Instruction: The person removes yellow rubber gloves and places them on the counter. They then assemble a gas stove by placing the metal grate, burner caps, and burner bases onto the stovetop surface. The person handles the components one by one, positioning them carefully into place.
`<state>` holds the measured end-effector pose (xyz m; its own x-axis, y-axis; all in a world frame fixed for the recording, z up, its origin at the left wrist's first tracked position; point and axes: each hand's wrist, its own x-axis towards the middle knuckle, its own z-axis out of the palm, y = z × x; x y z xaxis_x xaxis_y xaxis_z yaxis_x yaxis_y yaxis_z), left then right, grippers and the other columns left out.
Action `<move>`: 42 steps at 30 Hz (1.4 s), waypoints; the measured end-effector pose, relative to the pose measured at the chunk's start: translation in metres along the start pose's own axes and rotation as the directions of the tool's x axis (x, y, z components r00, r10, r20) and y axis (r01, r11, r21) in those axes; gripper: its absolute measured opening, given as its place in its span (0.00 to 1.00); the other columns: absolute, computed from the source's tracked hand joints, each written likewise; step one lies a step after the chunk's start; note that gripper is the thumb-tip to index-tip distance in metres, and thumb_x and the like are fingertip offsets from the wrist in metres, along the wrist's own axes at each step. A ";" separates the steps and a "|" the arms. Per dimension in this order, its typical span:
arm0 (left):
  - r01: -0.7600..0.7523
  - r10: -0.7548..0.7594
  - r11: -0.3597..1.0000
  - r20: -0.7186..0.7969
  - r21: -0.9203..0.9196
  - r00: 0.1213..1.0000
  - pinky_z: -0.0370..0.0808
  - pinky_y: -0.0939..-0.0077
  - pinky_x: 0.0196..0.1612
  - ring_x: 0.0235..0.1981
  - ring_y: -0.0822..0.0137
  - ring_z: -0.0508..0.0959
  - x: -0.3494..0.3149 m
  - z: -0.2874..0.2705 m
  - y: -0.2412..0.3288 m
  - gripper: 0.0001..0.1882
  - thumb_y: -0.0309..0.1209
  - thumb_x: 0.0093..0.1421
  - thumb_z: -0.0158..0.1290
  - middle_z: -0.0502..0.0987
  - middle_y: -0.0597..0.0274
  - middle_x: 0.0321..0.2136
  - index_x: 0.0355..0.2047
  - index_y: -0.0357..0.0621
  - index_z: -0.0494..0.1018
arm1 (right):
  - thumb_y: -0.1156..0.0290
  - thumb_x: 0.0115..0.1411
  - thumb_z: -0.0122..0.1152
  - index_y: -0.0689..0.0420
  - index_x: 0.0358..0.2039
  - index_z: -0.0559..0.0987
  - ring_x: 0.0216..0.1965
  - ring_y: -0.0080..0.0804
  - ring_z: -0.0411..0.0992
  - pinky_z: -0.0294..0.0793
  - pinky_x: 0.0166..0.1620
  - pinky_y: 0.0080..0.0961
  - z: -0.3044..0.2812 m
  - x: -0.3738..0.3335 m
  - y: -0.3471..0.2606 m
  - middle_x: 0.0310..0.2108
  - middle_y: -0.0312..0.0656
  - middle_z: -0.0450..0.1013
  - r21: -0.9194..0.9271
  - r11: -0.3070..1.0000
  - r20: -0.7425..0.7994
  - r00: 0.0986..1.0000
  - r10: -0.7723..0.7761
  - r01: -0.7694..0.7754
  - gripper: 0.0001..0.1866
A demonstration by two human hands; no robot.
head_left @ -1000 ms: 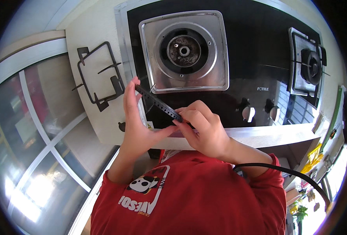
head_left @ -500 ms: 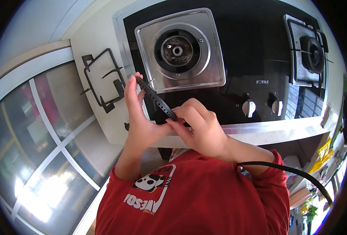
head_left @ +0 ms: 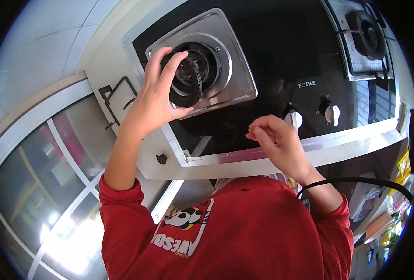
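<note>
My left hand [head_left: 153, 102] grips a black perforated burner ring [head_left: 188, 99] by its edge, thumb at the near side and fingers at the far side. The ring is tilted over the left burner base [head_left: 210, 60], partly covering it; whether they touch I cannot tell. Around that base lies a square stainless steel drip tray [head_left: 232, 70] set in the black glass hob [head_left: 277, 51]. My right hand [head_left: 281, 144] hovers over the hob's front edge, its fingers curled in with nothing visible in them, close to a silver control knob [head_left: 293, 120].
On the counter left of the hob rests a black pan support [head_left: 111, 100], with a small black part [head_left: 161, 159] nearer to me. A second knob [head_left: 332, 115] and another burner [head_left: 370, 35] with its support are to the right. A black cable [head_left: 356, 180] crosses my right arm.
My left hand has carried the burner ring forward from the hob's front edge to above the left burner. My right hand has let go of it and moved to the right. The view has shifted.
</note>
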<state>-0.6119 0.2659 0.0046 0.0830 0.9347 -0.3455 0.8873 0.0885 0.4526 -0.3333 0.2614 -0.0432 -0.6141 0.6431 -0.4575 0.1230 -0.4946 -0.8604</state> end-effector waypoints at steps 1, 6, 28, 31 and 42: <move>-0.002 0.002 1.000 0.018 0.021 1.000 0.64 0.59 0.59 0.60 0.50 0.58 0.003 0.000 0.000 0.54 0.25 0.31 0.69 0.50 0.55 0.59 0.60 0.54 0.55 | 0.79 0.61 0.51 0.66 0.39 0.73 0.37 0.27 0.75 0.75 0.41 0.20 -0.005 -0.005 0.000 0.34 0.43 0.74 0.015 1.000 -0.012 1.000 0.025 -0.024 0.07; 0.011 -0.020 0.996 0.097 0.085 0.995 0.65 0.60 0.58 0.58 0.50 0.60 0.018 0.000 0.006 0.54 0.26 0.32 0.69 0.51 0.55 0.59 0.61 0.54 0.55 | 0.78 0.62 0.50 0.66 0.38 0.73 0.38 0.27 0.75 0.74 0.42 0.20 -0.024 -0.026 0.008 0.34 0.42 0.74 0.090 0.989 -0.067 0.990 0.126 -0.119 0.06; -0.064 0.036 0.971 0.125 0.230 0.992 0.67 0.57 0.56 0.58 0.45 0.59 0.038 -0.002 0.022 0.53 0.25 0.31 0.70 0.54 0.49 0.57 0.60 0.51 0.56 | 0.79 0.61 0.51 0.64 0.38 0.74 0.37 0.26 0.75 0.74 0.41 0.21 -0.039 -0.028 0.007 0.33 0.42 0.74 0.140 0.987 -0.113 0.989 0.099 -0.083 0.06; -0.066 0.037 0.971 0.126 0.231 0.991 0.68 0.57 0.56 0.58 0.45 0.59 0.039 -0.002 0.022 0.53 0.25 0.31 0.70 0.54 0.49 0.57 0.60 0.51 0.56 | 0.79 0.61 0.51 0.64 0.38 0.74 0.37 0.26 0.75 0.74 0.41 0.21 -0.039 -0.027 0.006 0.33 0.42 0.74 0.127 0.988 -0.107 0.989 0.103 -0.089 0.06; -0.080 0.053 0.971 0.124 0.225 0.991 0.66 0.61 0.56 0.58 0.47 0.60 0.041 0.003 0.020 0.54 0.24 0.30 0.71 0.54 0.51 0.57 0.60 0.51 0.56 | 0.79 0.61 0.51 0.64 0.38 0.74 0.37 0.27 0.75 0.75 0.40 0.21 -0.040 -0.026 0.006 0.33 0.43 0.74 0.091 0.994 -0.107 0.992 0.070 -0.060 0.06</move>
<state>-0.5897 0.3053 -0.0033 0.1856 0.8880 -0.4207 0.9571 -0.0665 0.2819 -0.2855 0.2649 -0.0459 -0.5166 0.6660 -0.5381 0.0884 -0.5836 -0.8072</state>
